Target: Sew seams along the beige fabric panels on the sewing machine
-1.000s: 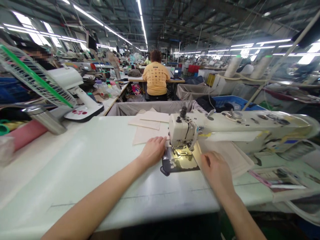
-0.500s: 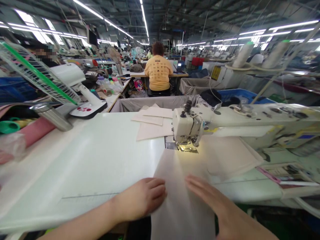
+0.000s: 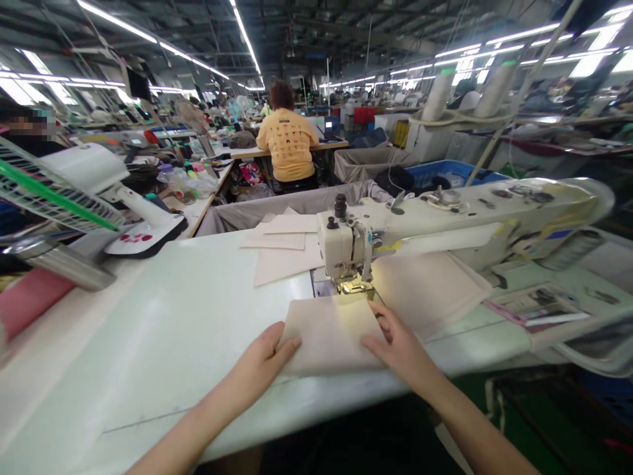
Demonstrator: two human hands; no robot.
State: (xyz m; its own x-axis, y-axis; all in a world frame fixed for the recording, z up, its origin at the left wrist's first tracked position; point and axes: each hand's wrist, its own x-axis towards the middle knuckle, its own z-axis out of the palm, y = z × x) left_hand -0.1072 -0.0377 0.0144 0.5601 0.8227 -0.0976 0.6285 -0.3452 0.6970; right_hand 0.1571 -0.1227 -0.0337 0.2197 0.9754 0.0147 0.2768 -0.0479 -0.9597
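Observation:
A pale beige fabric piece [image 3: 326, 336] lies on the table just in front of the sewing machine [image 3: 346, 244], its far edge close to the lit presser foot [image 3: 355, 288]. My left hand [image 3: 271, 349] pinches its left edge, thumb on top and fingers beneath. At the right edge, my right hand [image 3: 393, 340] grips it with the thumb on top and the fingers near the upper right corner. More beige pieces [image 3: 287, 254] lie behind and left of the needle area. Another beige stack [image 3: 430, 290] rests under the machine arm.
On the left stand a fan [image 3: 143, 231] and a steel flask [image 3: 64, 260]. A tray of small tools [image 3: 539, 307] sits at the right. Thread cones [image 3: 438, 95] rise behind the machine. A person in a yellow shirt [image 3: 287, 145] sits ahead, beyond a cloth-lined bin [image 3: 262, 208].
The fabric, which hung over the table's front edge, now lies shorter and flat before the presser foot. Both hands have taken hold of its sides. The view has turned slightly right.

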